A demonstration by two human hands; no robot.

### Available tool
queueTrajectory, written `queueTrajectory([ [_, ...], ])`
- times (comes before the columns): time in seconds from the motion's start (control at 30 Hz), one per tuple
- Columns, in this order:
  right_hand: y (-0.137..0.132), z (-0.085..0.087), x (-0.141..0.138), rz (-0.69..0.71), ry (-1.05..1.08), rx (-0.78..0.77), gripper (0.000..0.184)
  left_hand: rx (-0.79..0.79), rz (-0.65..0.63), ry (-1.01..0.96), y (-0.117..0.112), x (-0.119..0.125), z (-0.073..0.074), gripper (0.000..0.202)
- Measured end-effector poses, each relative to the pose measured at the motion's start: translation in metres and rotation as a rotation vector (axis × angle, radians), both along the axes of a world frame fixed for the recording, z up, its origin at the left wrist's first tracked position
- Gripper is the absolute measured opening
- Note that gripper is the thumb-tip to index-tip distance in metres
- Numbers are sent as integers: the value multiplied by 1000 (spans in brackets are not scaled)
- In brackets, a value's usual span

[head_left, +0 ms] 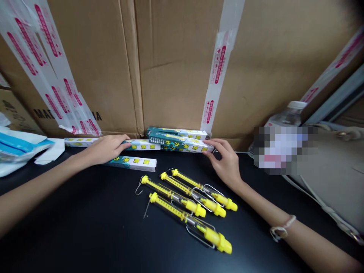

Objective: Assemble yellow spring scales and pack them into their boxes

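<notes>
Several yellow tubular spring scales lie slantwise side by side on the black table, their metal hooks toward the left. Behind them, narrow green-and-white printed boxes are stacked against a large carton. My right hand pinches the right end of the stacked box between thumb and fingers. My left hand is closed around the left part of another narrow box; some of its fingers are hidden. In front of that hand lies one more narrow box, partly covered by the hand.
The big taped carton stands like a wall behind the table. At left are a blue-and-white plastic packet and a further narrow box. A clear bottle and a beige bag sit at right.
</notes>
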State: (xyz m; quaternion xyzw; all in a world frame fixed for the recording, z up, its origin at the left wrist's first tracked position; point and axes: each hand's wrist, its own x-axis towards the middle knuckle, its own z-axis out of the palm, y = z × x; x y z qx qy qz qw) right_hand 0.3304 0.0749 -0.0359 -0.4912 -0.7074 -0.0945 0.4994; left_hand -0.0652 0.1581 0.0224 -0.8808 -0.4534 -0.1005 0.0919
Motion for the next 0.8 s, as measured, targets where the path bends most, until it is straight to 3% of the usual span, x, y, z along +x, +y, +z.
queueTrajectory([
  [0.23, 9, -6, 1, 50, -64, -77, 25, 237, 57, 77, 0, -27, 34, 40],
  [0.37, 11, -9, 1, 62, -89, -94, 24, 391, 53, 184, -3, -35, 44, 41],
  [0.57, 10, -10, -1, 58, -75, -68, 24, 494, -16, 309, -1, -53, 43, 39],
  [0.8, 2, -1, -2, 2, 13, 2, 23, 471, -126, 363, 5, -60, 29, 42],
])
